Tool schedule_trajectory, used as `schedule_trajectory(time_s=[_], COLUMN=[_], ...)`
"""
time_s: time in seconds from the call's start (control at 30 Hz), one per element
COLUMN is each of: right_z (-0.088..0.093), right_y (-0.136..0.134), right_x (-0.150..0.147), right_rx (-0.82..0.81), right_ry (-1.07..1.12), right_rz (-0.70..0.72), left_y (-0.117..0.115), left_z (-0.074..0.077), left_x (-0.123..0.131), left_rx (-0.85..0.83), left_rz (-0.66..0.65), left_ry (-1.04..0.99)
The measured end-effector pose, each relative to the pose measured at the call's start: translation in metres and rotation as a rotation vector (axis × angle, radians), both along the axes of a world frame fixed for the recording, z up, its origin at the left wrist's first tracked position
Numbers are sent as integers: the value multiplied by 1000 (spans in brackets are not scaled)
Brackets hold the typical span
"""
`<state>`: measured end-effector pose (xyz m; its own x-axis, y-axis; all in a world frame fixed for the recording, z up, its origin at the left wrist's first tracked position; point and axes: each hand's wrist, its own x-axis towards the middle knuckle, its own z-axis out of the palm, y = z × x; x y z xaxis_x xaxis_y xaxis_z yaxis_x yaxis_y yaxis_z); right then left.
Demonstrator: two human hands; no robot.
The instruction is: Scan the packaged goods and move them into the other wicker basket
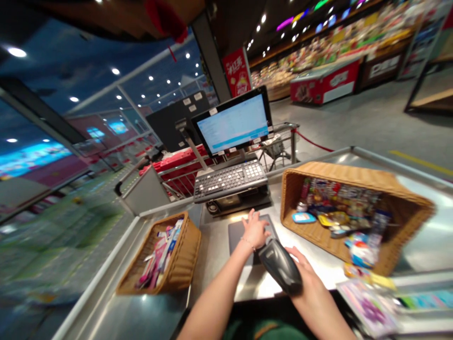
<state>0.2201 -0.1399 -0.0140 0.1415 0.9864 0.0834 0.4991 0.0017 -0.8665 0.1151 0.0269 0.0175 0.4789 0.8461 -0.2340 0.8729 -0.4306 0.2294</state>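
Curling round the scanner (281, 267) at near centre, the right hand (311, 289) is gripping it; the left hand (255, 231) is spreading seemingly empty fingers over the pad (235, 237). The left basket (184, 262) and right basket (339, 170) are holding goods (327, 219); what is done or remaining is not showing.

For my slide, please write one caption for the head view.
Right hand holding a black scanner, left hand over a dark pad, between two wicker baskets on a metal counter.
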Motion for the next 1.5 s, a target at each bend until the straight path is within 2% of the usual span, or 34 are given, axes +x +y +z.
schedule_trajectory(time_s=[0.13, 0.6, 0.9, 1.17, 1.5], right_z=[5, 5, 7, -1, -1], right_y=[-1, -8, -13, -15, -13], right_x=[1, 19, 33, 46, 56], right_rx=[6, 3, 53, 81, 80], right_ry=[2, -24, -71, -82, -74], right_rz=[-38, -112, -187, -256, -280], left_y=[-1, -7, -6, -6, -4], left_z=[0, -1, -6, -19, -42], left_x=[9, 41, 68, 91, 115], left_rx=[-6, -30, -23, -15, 0], left_rz=[-24, -120, -203, -244, -258], left_ry=[7, 49, 83, 45, -10])
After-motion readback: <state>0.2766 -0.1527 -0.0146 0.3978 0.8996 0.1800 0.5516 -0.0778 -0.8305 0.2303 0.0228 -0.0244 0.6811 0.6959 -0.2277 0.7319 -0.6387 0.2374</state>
